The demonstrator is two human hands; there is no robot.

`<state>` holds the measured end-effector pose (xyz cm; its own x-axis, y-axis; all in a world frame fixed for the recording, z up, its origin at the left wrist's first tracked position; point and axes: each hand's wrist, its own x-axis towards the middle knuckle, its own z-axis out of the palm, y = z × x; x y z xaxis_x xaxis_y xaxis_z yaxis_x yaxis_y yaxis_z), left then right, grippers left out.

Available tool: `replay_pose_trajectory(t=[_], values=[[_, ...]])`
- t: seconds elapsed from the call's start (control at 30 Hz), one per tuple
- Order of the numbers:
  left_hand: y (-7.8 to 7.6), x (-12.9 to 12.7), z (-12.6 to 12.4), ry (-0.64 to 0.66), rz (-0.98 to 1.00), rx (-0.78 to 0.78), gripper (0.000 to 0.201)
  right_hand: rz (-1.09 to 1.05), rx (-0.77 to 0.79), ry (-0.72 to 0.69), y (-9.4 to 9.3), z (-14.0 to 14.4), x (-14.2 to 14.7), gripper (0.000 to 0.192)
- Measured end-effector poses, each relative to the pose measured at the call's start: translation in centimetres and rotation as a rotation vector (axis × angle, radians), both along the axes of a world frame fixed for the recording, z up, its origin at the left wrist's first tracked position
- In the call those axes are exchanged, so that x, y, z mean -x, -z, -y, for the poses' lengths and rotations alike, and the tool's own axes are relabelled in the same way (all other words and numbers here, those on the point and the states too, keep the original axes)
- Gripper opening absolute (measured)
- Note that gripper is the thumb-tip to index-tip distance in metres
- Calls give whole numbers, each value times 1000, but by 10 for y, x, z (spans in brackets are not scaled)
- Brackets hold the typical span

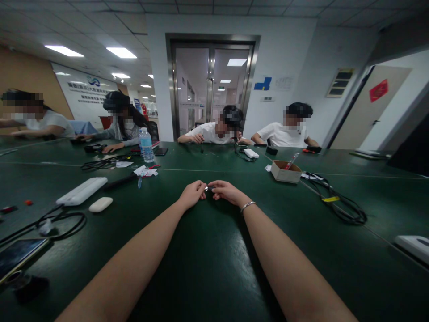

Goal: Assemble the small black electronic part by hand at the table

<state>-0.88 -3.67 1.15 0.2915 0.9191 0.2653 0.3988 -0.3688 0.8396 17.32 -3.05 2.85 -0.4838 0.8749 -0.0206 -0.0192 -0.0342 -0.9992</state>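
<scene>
Both my hands meet over the middle of the green table [214, 259], with the fingers bent into pinches. Between the fingertips is a small dark piece with a shiny metal end [207, 188], too small to name. My left hand [192, 195] closes at its metal end. My right hand [228, 193], with a silver bracelet [248, 206] on the wrist, pinches its dark part. Fingers cover most of the piece.
To the left lie a white power bank [82, 191], a white rounded case [101, 204], cables and a phone [22, 257]. A water bottle [146, 145] stands farther back. At right are a small open box [286, 173] and a coiled black cable [348, 210]. Several people sit opposite.
</scene>
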Motion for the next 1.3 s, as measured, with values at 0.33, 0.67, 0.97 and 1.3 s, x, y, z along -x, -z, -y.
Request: replay_pose_trajectory(t=[0.33, 0.67, 0.97, 1.3], values=[[-4, 2, 4, -74, -100, -90, 42, 144, -108, -5, -2, 1, 1, 19], [-10, -3, 10, -85, -57, -206, 32, 345, -220, 92, -1, 2, 17, 26], [-17, -6, 15, -29, -185, -186, 29, 164, -167, 28, 6, 3, 31, 17], [-109, 41, 125, 59, -959, -1, 49, 205, -86, -98, -5, 58, -20, 32]])
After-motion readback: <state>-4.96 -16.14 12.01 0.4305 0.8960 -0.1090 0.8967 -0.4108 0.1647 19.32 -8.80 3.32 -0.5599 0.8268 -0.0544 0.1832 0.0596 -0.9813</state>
